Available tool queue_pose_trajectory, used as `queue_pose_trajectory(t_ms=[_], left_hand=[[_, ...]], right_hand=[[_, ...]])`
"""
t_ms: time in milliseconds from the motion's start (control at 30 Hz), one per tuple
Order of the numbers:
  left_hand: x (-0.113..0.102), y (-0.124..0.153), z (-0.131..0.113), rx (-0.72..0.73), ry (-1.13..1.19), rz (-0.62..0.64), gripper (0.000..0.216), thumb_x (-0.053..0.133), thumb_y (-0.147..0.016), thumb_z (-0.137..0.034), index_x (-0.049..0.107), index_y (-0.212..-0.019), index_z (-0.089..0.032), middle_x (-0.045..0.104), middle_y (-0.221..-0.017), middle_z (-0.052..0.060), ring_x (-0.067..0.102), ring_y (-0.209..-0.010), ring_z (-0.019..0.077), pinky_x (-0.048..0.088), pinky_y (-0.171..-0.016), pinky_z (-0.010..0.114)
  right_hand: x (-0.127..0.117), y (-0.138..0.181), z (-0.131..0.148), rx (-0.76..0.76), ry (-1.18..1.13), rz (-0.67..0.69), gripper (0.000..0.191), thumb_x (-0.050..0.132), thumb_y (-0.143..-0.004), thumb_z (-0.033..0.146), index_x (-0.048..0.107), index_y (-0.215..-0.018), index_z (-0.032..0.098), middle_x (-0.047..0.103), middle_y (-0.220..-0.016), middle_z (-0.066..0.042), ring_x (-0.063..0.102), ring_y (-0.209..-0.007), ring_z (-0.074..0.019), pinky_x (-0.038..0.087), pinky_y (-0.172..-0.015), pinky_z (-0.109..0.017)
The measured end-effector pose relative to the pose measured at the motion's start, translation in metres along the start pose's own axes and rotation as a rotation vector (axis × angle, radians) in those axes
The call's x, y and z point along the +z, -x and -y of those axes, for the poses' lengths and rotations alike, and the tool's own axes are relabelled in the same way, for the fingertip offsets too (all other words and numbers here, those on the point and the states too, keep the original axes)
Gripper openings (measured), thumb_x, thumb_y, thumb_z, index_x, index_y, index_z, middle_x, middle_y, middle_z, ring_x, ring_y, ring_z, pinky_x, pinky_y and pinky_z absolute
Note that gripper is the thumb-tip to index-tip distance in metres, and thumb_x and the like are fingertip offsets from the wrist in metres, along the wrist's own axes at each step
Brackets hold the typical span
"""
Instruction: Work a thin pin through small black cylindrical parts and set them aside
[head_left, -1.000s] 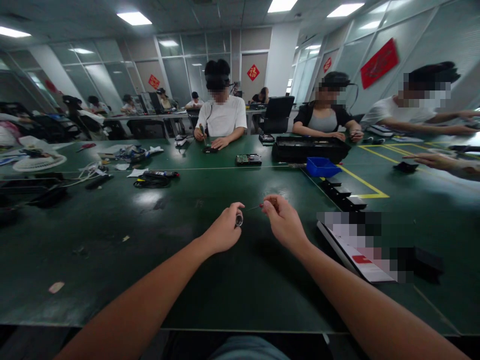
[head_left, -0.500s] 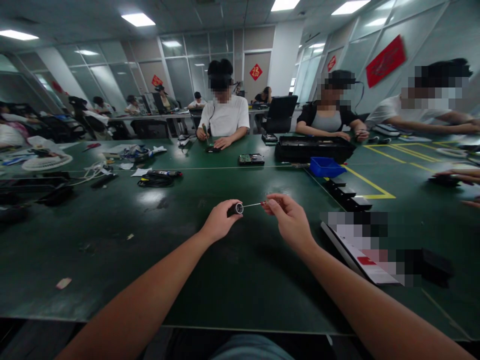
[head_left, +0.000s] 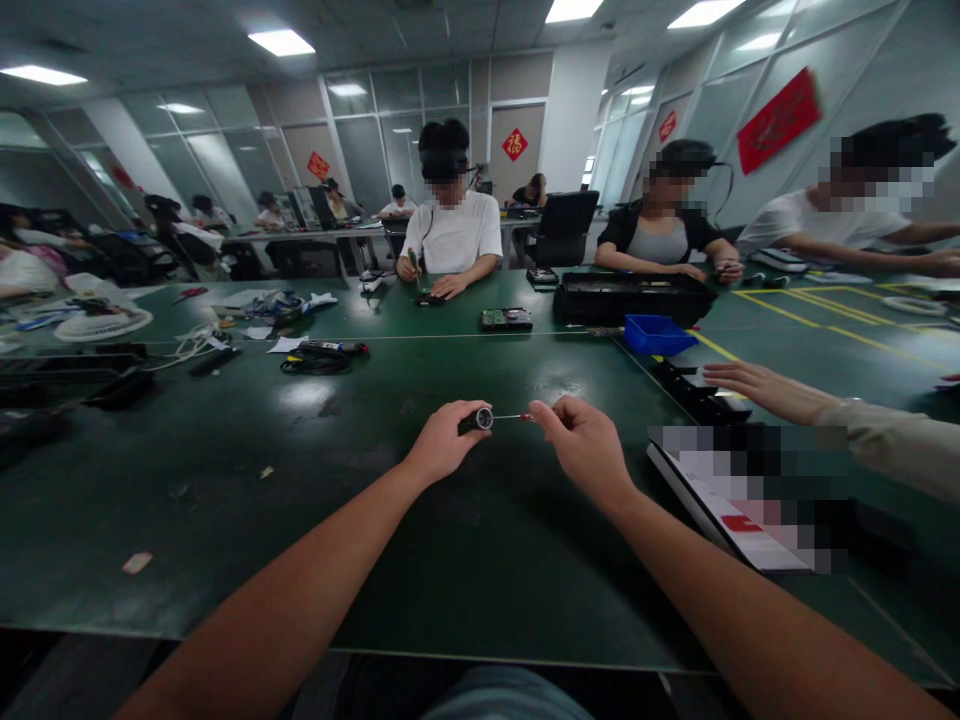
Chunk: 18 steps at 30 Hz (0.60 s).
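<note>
My left hand is closed around a short black cylinder, whose round end with a pale ring faces me. From the side of the cylinder a thin metal shaft runs across to my right hand. It belongs to a slim screwdriver with a red part near my fingers, pinched between thumb and fingertips. The shaft's tip is at the cylinder's end; I cannot tell whether it touches or sits inside. Both hands are above the green table.
At right lie a pixelated white packet, black blocks under another person's reaching hand, and a blue bin. Farther off are a circuit-board device, a long black case and coiled black cable. Coworkers sit opposite.
Another person's arm has reached in from the right over the black blocks. My fingers on the screwdriver have shifted slightly, and the view has moved a little.
</note>
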<state>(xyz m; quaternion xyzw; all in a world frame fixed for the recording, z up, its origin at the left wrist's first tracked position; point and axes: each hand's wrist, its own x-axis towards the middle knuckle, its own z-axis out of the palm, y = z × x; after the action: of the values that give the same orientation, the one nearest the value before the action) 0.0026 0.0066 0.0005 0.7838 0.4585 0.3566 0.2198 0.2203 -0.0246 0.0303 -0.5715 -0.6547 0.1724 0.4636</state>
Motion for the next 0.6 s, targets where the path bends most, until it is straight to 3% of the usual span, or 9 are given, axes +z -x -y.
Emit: queue_pose_trajectory(t_ms=[333, 600], left_hand=[[-0.0025, -0.0001, -0.0009, -0.018, 0.017, -0.004, 0.034, 0.070, -0.085, -0.019, 0.068, -0.118, -0.023, 0.068, -0.121, 0.006, 0.060, -0.116, 0.0242, 0.043, -0.106, 0.042], [-0.0005, -0.0003, 0.0030, 0.008, 0.016, 0.009, 0.033, 0.072, -0.084, -0.018, 0.068, -0.117, -0.021, 0.069, -0.119, 0.006, 0.061, -0.114, 0.0235, 0.044, -0.104, 0.041]], right_hand=[[0.0021, 0.0028, -0.0026, -0.073, -0.025, 0.051, 0.038, 0.061, -0.088, 0.054, 0.056, -0.066, 0.023, 0.056, -0.056, 0.002, 0.049, -0.053, -0.0148, 0.035, -0.053, -0.029], [0.0007, 0.0043, -0.0034, -0.174, -0.098, 0.111, 0.024, 0.061, -0.090, 0.046, 0.065, -0.084, 0.023, 0.070, -0.078, -0.004, 0.064, -0.072, -0.0209, 0.049, -0.068, -0.035]])
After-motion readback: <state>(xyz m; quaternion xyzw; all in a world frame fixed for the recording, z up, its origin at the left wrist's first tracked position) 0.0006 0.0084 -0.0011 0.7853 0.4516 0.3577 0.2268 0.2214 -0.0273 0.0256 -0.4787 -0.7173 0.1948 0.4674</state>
